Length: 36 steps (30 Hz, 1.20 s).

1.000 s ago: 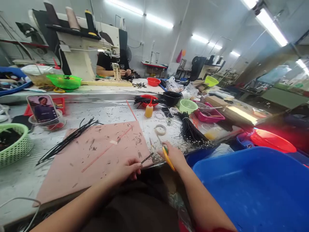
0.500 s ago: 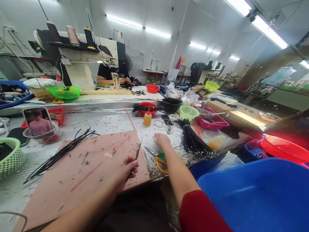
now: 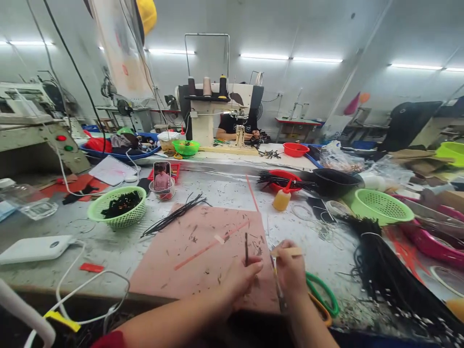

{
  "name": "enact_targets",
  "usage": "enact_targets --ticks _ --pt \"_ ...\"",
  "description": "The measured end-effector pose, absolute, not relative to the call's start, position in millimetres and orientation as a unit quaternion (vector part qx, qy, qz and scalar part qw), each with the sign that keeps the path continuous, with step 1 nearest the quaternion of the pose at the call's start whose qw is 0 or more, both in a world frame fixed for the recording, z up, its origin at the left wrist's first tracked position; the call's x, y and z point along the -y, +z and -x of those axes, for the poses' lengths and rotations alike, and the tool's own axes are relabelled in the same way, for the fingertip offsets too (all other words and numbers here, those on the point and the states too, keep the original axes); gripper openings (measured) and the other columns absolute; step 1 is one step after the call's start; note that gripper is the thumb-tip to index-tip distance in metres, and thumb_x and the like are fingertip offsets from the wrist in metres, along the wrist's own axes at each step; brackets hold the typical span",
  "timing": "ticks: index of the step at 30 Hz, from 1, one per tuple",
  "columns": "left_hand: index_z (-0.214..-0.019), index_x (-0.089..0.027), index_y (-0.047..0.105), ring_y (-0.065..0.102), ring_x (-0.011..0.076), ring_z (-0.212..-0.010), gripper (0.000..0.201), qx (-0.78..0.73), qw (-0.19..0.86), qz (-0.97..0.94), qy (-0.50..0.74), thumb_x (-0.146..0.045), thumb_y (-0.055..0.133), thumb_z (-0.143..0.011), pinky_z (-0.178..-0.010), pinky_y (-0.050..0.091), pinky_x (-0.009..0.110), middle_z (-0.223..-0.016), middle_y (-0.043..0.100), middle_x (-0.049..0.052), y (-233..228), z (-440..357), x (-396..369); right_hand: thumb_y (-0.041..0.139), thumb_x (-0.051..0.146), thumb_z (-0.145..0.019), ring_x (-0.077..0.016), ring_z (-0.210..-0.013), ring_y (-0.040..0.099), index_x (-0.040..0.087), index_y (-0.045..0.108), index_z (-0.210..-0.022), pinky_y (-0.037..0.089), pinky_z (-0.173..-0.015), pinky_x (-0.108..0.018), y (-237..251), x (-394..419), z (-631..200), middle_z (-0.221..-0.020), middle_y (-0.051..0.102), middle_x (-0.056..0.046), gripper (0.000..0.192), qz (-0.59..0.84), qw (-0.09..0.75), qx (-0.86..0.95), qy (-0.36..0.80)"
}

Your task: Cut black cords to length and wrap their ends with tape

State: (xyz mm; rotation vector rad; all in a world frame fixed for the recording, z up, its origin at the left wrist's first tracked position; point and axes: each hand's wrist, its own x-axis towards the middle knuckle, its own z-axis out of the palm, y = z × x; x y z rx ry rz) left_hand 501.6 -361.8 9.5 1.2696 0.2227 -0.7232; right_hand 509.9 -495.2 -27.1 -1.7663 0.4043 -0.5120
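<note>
My left hand (image 3: 242, 276) pinches a thin dark strip (image 3: 246, 247), which points up between thumb and fingers over the pink mat (image 3: 155, 273). Close beside it on the right, my right hand (image 3: 293, 273) is closed around a short, flat tan stick (image 3: 293, 252). Partly behind my right wrist lie scissors with green and orange handles (image 3: 330, 292); the blades are mostly hidden. A red line with a pale patch (image 3: 219, 239) crosses the mat, and dark scraps are scattered over it. Black cords (image 3: 174, 216) rest across its far left edge.
A yellow glue bottle (image 3: 282, 199) stands beyond the mat, near a red bowl (image 3: 295, 186) with black cords. A thick black cord bundle (image 3: 398, 270) is at right. On the left are a green basket (image 3: 136, 212), a phone (image 3: 161, 176) and a white power bank (image 3: 36, 249). A person sits behind the sewing machine (image 3: 199, 118).
The view has swung left. My right hand has come back from the tabletop beyond the scissors to beside my left hand, now showing the tan stick. My left hand still holds the dark strip.
</note>
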Motion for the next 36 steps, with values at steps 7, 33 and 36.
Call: enact_targets --ticks 7,33,36 --pt "-0.063 -0.02 0.051 0.018 0.0044 -0.032 0.019 -0.106 0.723 -0.601 -0.324 -0.029 0.066 -0.055 -0.038 0.007 0.024 -0.035 0.032 -0.012 13 -494 363 0.049 0.022 -0.072 -0.0144 -0.054 0.045 0.023 0.04 -0.068 0.04 -0.051 -0.028 -25 454 -465 -0.062 0.043 0.002 0.01 0.768 0.519 -0.05 -0.373" --pt "-0.072 -0.02 0.041 0.028 0.0027 -0.04 0.018 -0.041 0.754 -0.574 -0.316 -0.031 0.055 -0.066 -0.039 0.015 0.016 -0.057 0.043 -0.008 42 -492 342 0.062 0.029 -0.064 -0.0128 -0.056 0.052 0.018 0.059 -0.064 0.042 -0.053 -0.024 28 459 -467 -0.058 0.06 0.001 0.012 0.718 0.67 -0.09 -0.168" --pt "-0.071 -0.021 0.041 0.025 0.0046 -0.041 0.02 -0.004 0.743 -0.598 -0.301 -0.035 0.055 -0.068 -0.039 0.016 0.018 -0.052 0.035 -0.01 41 -491 341 0.062 0.029 -0.062 -0.0122 -0.053 0.051 0.018 0.058 -0.062 0.041 -0.052 -0.024 33 454 -469 -0.057 0.059 0.001 0.012 0.703 0.691 -0.095 -0.139"
